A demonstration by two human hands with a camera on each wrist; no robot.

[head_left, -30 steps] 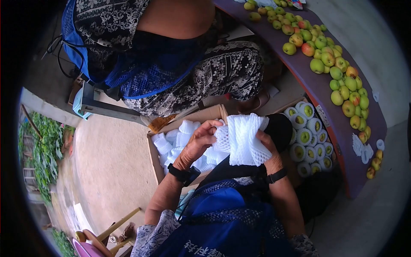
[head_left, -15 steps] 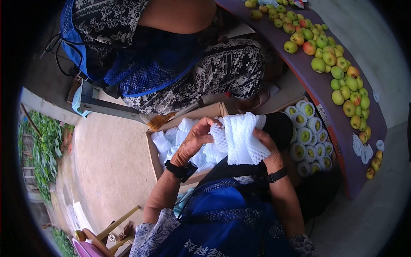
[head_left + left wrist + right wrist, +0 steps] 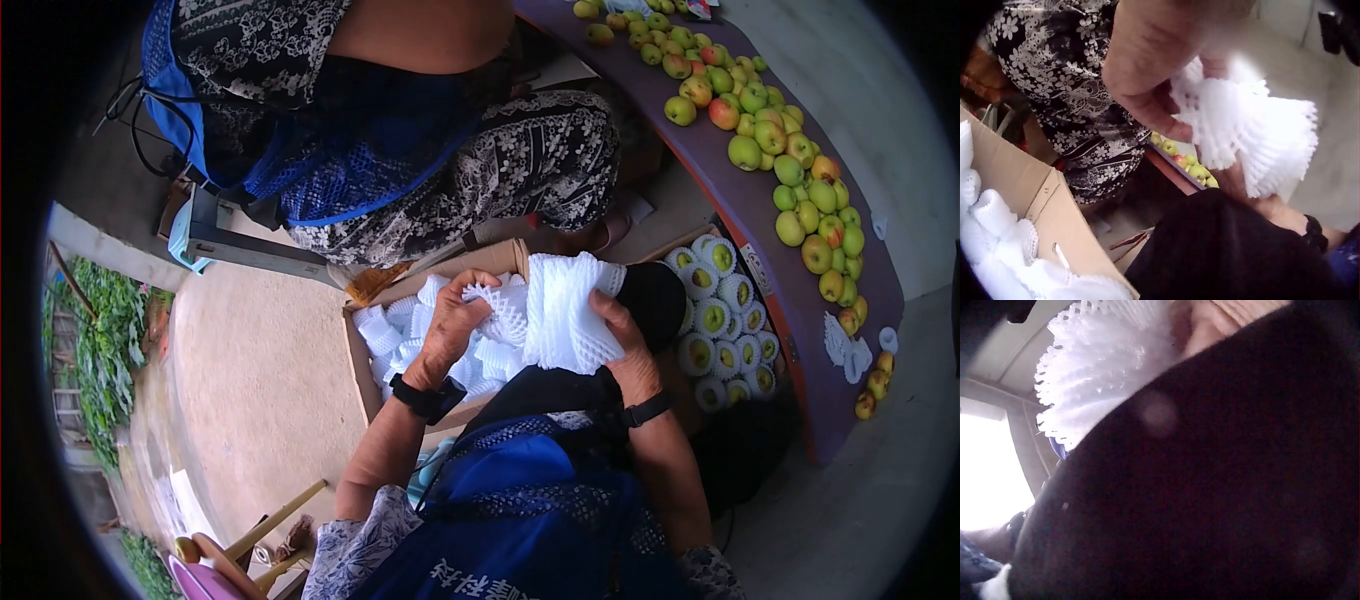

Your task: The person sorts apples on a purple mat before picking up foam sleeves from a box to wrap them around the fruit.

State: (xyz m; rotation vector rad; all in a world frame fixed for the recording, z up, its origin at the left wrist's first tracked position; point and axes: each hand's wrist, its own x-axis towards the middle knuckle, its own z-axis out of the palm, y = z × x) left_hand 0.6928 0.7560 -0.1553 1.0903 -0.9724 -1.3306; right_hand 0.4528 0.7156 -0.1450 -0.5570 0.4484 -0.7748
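Note:
My left hand [image 3: 452, 328] pinches the edge of a white foam fruit net [image 3: 507, 308] between thumb and fingers. That net extends from the left side of a thick bundle of flattened foam nets [image 3: 568, 312], which my right hand [image 3: 630, 348] grips from the right, thumb on top. Both are held over my dark-trousered lap. In the left wrist view, the pinched net [image 3: 1210, 119] fans out beneath the left hand [image 3: 1157, 62]. The right wrist view shows the bundle's fringed ends [image 3: 1097, 369], with dark cloth covering most of that hand.
A cardboard box [image 3: 362, 375] of loose foam nets [image 3: 380, 335] stands at my left. On my right is a box of net-wrapped apples [image 3: 712, 318], beside a purple-topped table [image 3: 690, 150] bearing many loose apples [image 3: 770, 135]. Another person [image 3: 400, 180] sits across from me.
My left hand has drawn left, away from the bundle, and more of the pinched net shows between the hands. The right hand keeps its grip, nearly in place.

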